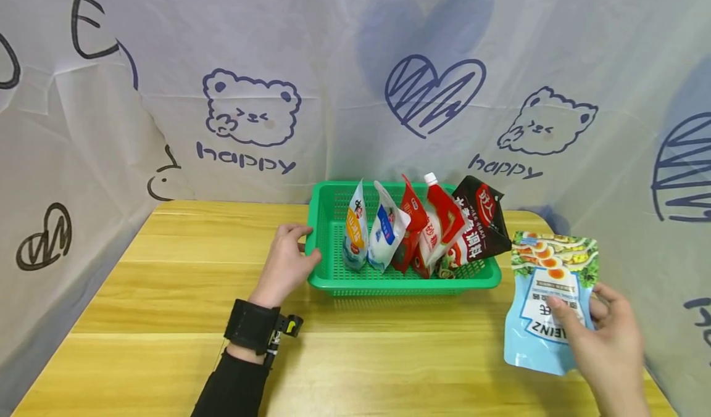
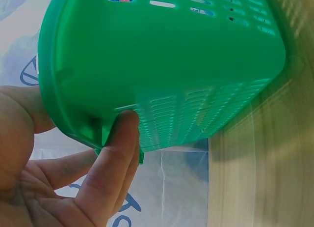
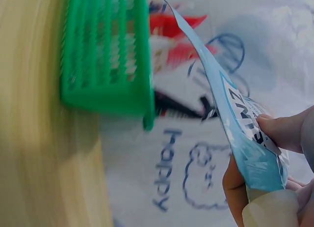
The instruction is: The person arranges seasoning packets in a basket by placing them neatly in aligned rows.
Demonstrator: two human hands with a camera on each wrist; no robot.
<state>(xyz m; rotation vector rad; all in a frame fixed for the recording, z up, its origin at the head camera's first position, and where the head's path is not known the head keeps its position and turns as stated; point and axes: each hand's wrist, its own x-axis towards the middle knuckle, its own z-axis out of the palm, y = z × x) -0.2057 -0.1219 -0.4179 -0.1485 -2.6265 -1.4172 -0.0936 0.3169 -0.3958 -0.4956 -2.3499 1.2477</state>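
My right hand (image 1: 608, 337) pinches a light-blue Heinz pouch (image 1: 536, 358), thumb on its printed front and fingers behind. The pouch's lettering is upside down in the head view, and a cream cap (image 3: 271, 210) shows at its end in the right wrist view. It hangs apart from a green plastic basket (image 1: 389, 286), off the basket's right end. My left hand (image 1: 286, 260) grips the basket's left rim; in the left wrist view its fingers (image 2: 105, 173) reach under the rim against the outer wall.
Inside the basket stand a yellow-and-white pouch (image 1: 355, 232), a blue-and-white pouch (image 1: 384, 235), a red pouch (image 1: 410, 222), a red-and-white capped pouch (image 1: 436, 232) and a leaning black packet (image 1: 480, 219). The wooden table (image 1: 389, 355) backs onto a white printed sheet (image 1: 344, 96).
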